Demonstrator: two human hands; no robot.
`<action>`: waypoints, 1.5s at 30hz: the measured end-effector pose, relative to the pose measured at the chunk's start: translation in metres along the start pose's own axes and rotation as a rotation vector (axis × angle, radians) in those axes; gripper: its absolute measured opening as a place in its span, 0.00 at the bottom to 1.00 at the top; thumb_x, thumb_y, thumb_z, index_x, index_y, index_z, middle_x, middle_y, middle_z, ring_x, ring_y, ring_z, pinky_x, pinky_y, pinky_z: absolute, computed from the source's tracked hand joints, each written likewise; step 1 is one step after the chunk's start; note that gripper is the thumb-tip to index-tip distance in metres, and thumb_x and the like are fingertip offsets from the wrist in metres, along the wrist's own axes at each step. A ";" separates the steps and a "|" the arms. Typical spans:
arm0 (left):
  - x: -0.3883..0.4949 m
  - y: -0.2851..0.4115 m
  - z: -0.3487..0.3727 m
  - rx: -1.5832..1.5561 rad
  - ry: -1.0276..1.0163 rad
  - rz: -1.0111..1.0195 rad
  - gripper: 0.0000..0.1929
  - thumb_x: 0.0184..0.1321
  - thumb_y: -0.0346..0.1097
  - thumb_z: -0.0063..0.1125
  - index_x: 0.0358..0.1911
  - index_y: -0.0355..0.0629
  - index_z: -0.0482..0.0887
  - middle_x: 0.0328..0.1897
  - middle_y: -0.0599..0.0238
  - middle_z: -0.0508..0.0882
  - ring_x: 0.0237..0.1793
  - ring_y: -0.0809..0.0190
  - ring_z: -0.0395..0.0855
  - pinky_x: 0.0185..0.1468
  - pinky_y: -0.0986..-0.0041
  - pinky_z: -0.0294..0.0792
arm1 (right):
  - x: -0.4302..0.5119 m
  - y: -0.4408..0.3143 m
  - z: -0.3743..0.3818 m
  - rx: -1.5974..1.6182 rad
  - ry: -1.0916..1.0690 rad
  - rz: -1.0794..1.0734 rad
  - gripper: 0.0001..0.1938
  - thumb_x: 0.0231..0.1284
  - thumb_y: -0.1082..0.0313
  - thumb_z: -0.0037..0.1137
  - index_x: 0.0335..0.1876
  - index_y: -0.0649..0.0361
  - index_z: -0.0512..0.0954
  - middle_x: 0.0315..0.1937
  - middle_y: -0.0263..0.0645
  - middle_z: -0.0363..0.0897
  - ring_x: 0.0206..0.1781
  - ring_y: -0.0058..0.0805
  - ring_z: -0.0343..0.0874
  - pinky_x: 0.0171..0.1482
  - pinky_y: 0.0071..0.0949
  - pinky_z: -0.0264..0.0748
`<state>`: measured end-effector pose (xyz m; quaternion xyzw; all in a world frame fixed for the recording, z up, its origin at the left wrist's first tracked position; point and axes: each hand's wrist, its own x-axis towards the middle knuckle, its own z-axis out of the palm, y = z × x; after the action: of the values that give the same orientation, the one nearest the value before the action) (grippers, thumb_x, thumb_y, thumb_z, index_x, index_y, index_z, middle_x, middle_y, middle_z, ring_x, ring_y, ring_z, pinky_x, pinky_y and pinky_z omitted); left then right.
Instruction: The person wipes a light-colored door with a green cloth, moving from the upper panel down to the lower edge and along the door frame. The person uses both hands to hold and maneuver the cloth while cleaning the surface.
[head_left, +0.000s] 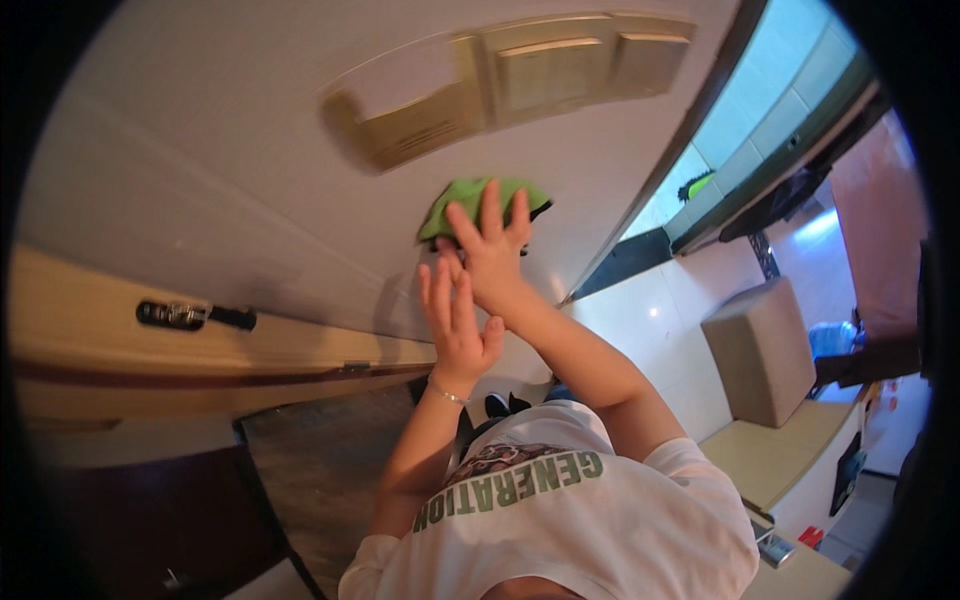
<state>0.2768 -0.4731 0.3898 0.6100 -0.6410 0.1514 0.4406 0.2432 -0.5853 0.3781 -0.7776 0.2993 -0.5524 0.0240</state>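
Note:
A green cloth (469, 199) with a dark edge lies against a pale wall (300, 247). My right hand (491, 247) presses it there, fingers spread across it and the thumb at its lower side. Just below and to the left, my left hand (459, 330) is raised near the right wrist, holding nothing, with its fingers apart. It wears a thin bracelet (448, 391) on the wrist. Above the cloth, a gold-coloured panel (551, 71), which looks like wall switches, is fixed to the wall and slightly blurred.
On the left is a wooden door frame (300, 341) with a metal latch (176, 315). A dark mat (330, 457) lies below it. To the right, a doorway shows a tiled room (780, 82). A beige padded block (757, 352) stands by a yellowish surface (780, 446).

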 end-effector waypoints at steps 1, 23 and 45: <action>-0.003 -0.004 0.002 -0.026 -0.015 -0.013 0.33 0.67 0.49 0.38 0.69 0.35 0.53 0.74 0.40 0.50 0.73 0.33 0.43 0.71 0.45 0.40 | -0.011 -0.007 0.006 0.015 -0.031 -0.108 0.22 0.53 0.61 0.57 0.57 0.46 0.75 0.71 0.45 0.53 0.69 0.63 0.43 0.54 0.56 0.56; -0.047 -0.101 0.046 0.473 0.247 -0.342 0.28 0.58 0.47 0.53 0.60 0.42 0.68 0.56 0.33 0.63 0.53 0.29 0.61 0.54 0.40 0.55 | 0.006 -0.030 -0.052 0.198 -0.411 -0.291 0.21 0.45 0.78 0.57 0.50 0.59 0.77 0.63 0.51 0.65 0.58 0.48 0.71 0.56 0.40 0.67; -0.109 -0.119 0.081 0.212 0.421 -0.906 0.36 0.64 0.40 0.43 0.66 0.19 0.44 0.71 0.24 0.40 0.71 0.28 0.40 0.71 0.45 0.36 | -0.014 -0.028 -0.052 0.227 -0.587 -0.255 0.19 0.48 0.75 0.57 0.50 0.59 0.77 0.60 0.48 0.69 0.53 0.46 0.72 0.56 0.40 0.66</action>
<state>0.3408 -0.4868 0.2215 0.8242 -0.1905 0.1291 0.5174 0.2076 -0.5403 0.3972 -0.9270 0.1165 -0.3335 0.1263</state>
